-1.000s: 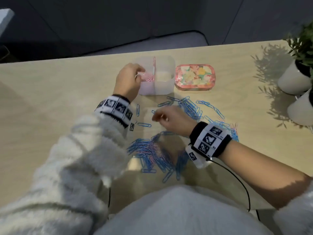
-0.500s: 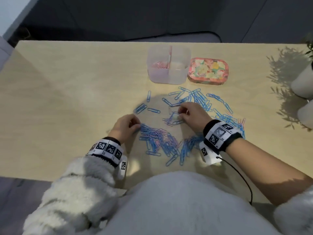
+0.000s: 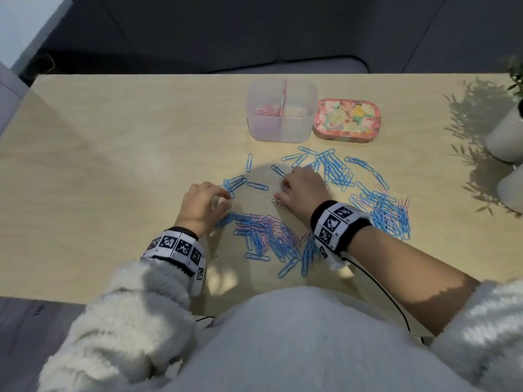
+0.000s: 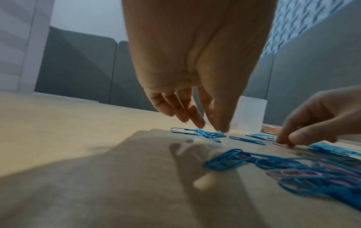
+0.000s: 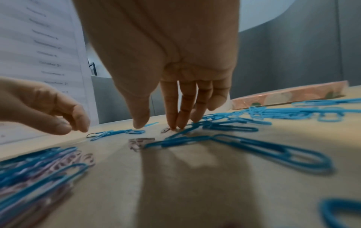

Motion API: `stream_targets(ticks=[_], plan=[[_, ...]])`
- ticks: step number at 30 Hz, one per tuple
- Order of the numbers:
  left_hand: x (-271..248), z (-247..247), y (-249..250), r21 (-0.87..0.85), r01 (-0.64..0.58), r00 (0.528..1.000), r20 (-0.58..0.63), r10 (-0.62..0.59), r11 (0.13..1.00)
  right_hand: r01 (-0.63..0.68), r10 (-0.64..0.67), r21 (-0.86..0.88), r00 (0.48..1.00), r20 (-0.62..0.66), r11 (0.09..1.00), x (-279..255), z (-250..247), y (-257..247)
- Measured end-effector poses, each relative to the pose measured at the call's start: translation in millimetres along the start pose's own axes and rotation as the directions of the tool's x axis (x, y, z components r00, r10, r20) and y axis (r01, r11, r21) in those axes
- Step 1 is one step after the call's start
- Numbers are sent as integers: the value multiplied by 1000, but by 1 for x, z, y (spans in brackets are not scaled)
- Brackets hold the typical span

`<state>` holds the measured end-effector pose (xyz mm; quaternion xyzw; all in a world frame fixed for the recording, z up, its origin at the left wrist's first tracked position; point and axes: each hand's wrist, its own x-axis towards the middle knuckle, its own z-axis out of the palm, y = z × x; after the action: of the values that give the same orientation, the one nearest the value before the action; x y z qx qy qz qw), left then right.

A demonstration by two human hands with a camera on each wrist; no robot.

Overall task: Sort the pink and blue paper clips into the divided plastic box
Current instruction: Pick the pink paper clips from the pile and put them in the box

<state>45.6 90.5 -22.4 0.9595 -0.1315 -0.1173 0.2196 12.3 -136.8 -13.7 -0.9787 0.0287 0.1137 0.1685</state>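
Note:
The clear divided box (image 3: 297, 131) stands at the back of the table, with pink clips (image 3: 266, 110) in its left compartment. Blue and pink clips lie in a mixed pile (image 3: 268, 239) between my wrists. My left hand (image 3: 223, 198) reaches down with straight fingers onto a small bunch of blue clips (image 4: 207, 135); its fingertips (image 4: 220, 128) touch them and nothing is lifted. My right hand (image 5: 156, 125) presses its straight fingers (image 5: 175, 121) on a pink clip (image 5: 167, 130) lying flat on the table, thumb apart.
A floral tin (image 3: 346, 120) sits right of the box. More blue clips spread behind the right hand (image 3: 331, 168) and in a heap at the right (image 3: 387, 213). White plant pots (image 3: 503, 137) stand at the right edge. A cable (image 3: 376, 287) trails from my right wrist.
My left hand left the box, came back to the near pile, then moved forward to the small bunch of blue clips. The right hand stayed mid-table, shifting slightly.

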Motion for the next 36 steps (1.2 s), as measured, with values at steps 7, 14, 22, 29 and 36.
stream_targets(ticks=[7,14,22,29,36], plan=[[-9,8,-9,-143,89,995,55,-82,986,227,-228,21,972,54,974,-9,8,-1],[-11,13,8,23,-109,989,106,106,994,303,-293,-57,946,138,951,-22,15,-23],[-13,14,11,-19,-116,983,142,117,993,56,-131,441,981,141,896,-27,15,-11],[-10,-8,-15,-418,48,995,97,-8,907,-101,26,577,990,136,811,-23,-9,23],[-15,-9,-45,-423,198,977,156,-144,884,-256,217,387,966,143,886,-8,-38,55]])
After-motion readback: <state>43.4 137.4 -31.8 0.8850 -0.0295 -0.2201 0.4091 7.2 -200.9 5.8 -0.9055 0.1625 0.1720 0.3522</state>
